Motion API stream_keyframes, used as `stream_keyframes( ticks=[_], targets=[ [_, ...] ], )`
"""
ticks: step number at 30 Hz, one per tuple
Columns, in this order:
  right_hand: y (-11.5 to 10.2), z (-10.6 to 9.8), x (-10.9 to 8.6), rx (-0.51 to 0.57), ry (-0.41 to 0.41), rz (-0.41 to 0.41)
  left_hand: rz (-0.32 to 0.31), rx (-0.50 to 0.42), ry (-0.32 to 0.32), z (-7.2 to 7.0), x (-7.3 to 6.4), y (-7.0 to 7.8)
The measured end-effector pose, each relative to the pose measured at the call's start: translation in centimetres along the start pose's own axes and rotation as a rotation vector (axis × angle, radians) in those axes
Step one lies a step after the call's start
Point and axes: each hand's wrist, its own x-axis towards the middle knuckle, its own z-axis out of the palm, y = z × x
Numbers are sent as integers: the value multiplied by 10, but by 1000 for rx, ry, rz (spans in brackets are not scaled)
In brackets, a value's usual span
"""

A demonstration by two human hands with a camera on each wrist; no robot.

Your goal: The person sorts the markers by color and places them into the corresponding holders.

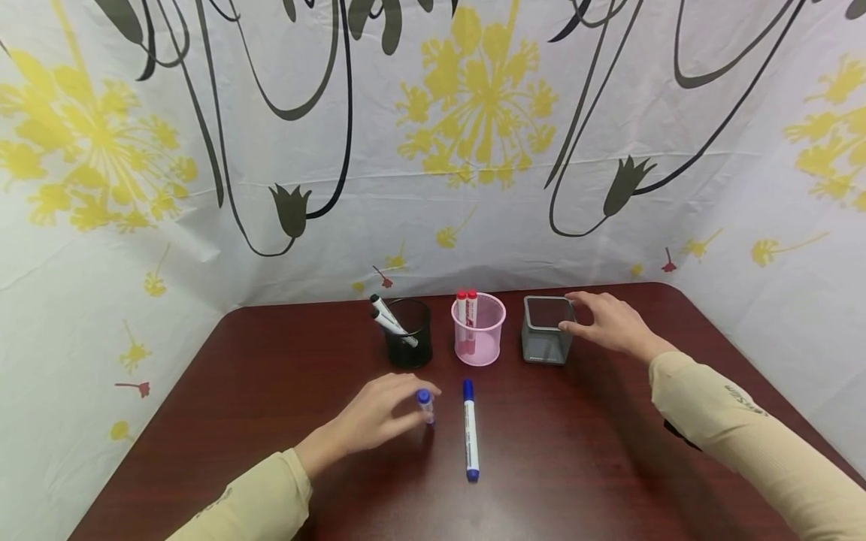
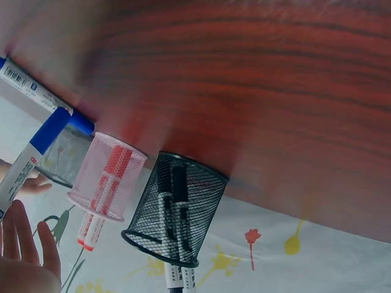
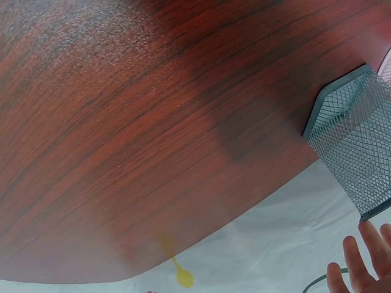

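Likely light, stiff, slick: blue-capped marker [image 2: 29, 161], pinched by left hand [image 1: 375, 413]; take mid-barrel. Right hand [image 1: 609, 323] half-open, fingertips at grey mesh cup [image 1: 545, 346].

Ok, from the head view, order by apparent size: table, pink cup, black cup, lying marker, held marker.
1. Table
2. Pink cup and black cup: too alike to rank
3. Lying marker
4. Held marker, foreshortened in the left hand

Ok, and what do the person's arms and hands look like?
The left sleeve and right sleeve are beige. Dark letters mark the right one, and something black shows under it. The left hand and right hand wear no gloves.
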Motion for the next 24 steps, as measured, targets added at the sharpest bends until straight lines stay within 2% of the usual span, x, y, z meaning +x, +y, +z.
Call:
stream_keyframes(
  ticks=[4,12,24],
  targets=[
    [0,0,0,2,4,0,-5,-9,15,-1,6,3],
    [0,1,0,1,9,-4,24,1,22,-2,19,5],
    [-1,1,-1,-5,18,-3,-7,-28,1,-1,39,6]
  ],
)
